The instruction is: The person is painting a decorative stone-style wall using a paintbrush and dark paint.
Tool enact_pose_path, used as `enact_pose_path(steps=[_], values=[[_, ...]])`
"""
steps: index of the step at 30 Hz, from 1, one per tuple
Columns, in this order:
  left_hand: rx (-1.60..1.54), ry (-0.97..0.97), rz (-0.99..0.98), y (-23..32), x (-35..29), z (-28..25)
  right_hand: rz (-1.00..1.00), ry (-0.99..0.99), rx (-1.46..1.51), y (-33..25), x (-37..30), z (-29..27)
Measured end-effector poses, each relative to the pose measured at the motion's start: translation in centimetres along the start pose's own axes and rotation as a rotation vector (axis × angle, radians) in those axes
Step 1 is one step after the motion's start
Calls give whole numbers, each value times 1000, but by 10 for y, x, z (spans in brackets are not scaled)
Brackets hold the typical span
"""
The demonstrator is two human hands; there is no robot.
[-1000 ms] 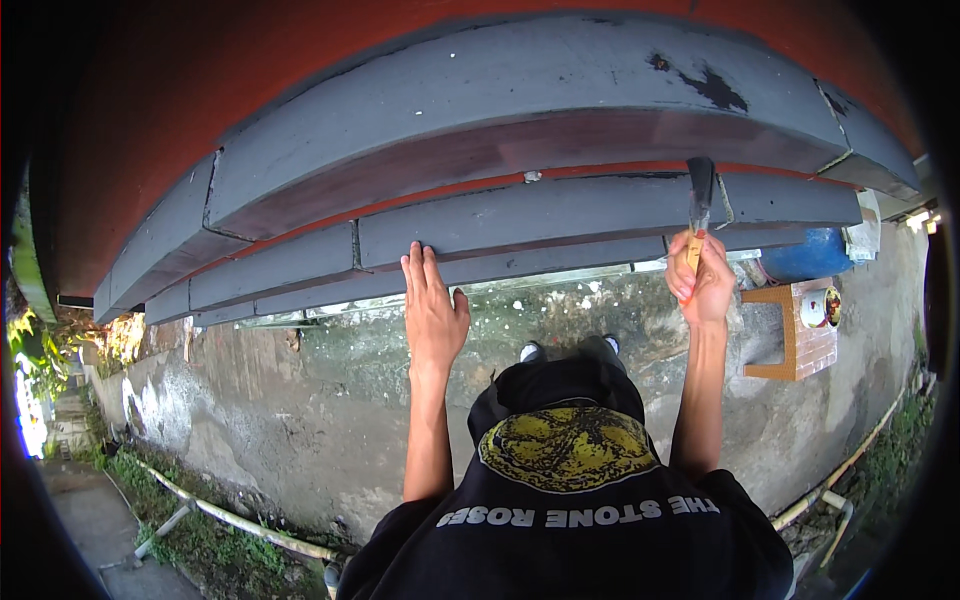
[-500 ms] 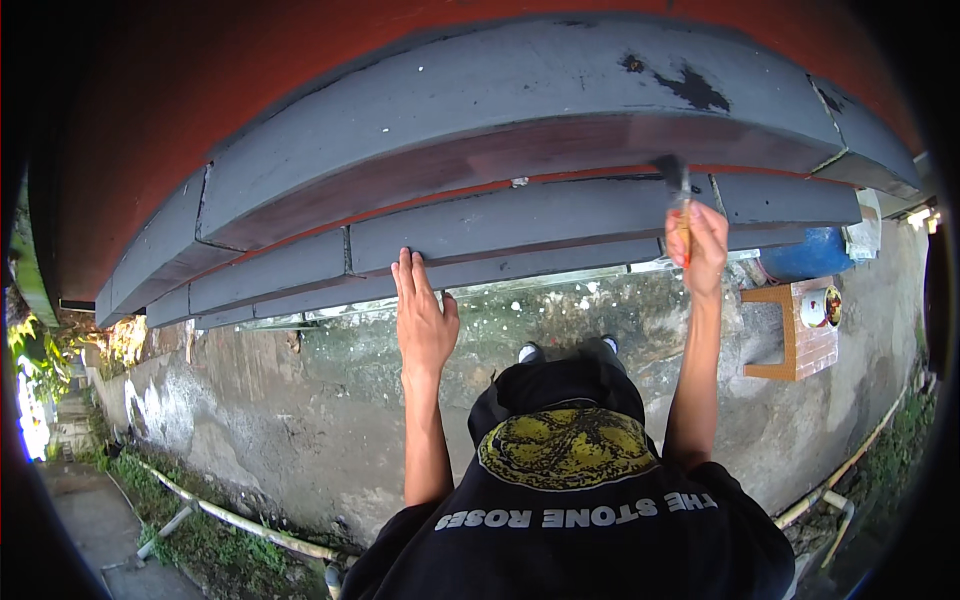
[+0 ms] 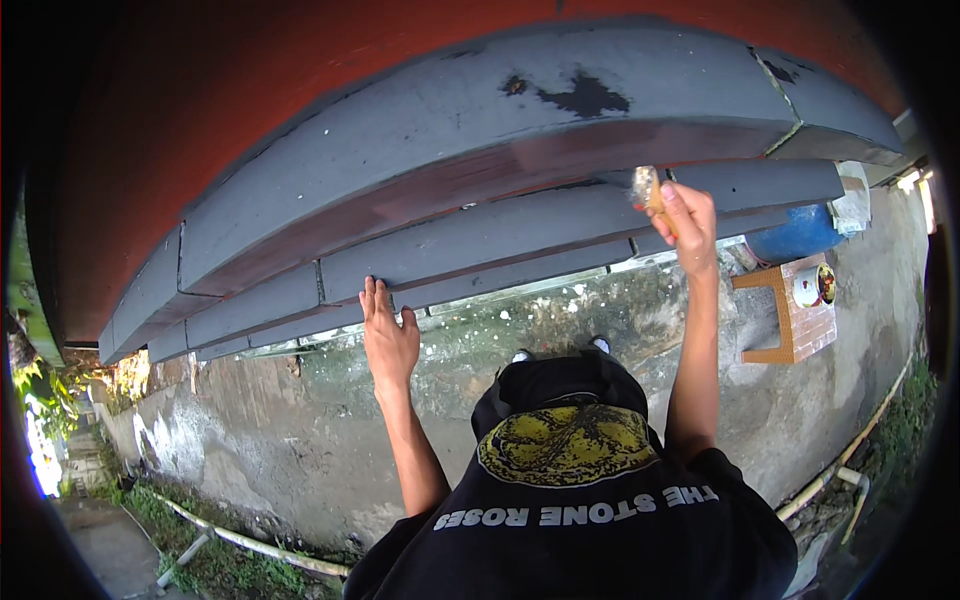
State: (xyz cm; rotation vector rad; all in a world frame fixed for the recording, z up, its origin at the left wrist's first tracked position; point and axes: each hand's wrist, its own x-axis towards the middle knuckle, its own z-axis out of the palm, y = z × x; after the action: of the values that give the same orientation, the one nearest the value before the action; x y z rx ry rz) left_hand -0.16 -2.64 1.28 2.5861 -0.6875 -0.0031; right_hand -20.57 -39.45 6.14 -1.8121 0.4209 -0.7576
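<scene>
1. Gripping a brush by its handle, the right hand is closed just past two o'clock, its knuckles clear of the grey boards, presumably so that the bristle end faces the middle ledge. That end is too blurred to tell whether it touches.

2. Towards eight o'clock, the left hand is empty, its fingers stretched out and their tips resting at the middle ledge's lower edge, probably for balance while the right arm reaches.

3. Jutting out at twelve o'clock, the upper ledge overhangs the middle one and leaves a narrow slot above the brush, which likely limits the angle of the handle. A dark, bare-looking patch marks its face at one o'clock.

4. Around three o'clock, a tan stool carries a white tub, off to the side of the right forearm, perhaps for easy reach. A blue drum stands beyond it, partly covered by the ledges.
</scene>
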Motion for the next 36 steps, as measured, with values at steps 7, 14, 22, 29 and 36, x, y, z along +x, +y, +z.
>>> enact_pose_path(steps=[7, 14, 22, 29, 36], values=[[10, 19, -13, 3, 4, 1, 190, 355, 261, 20, -25, -96], [101, 12, 51, 6, 29, -21, 159, 93, -263, 11, -33, -71], [148, -42, 45, 11, 36, -34, 215, 396, 272, 33, -55, -93], [-325, -105, 48, 102, -44, 74, 388, 642, -40, 135, -183, -165], [-124, -728, 350, 166, -91, 309, 1037, 694, -625, 323, -465, -222]])
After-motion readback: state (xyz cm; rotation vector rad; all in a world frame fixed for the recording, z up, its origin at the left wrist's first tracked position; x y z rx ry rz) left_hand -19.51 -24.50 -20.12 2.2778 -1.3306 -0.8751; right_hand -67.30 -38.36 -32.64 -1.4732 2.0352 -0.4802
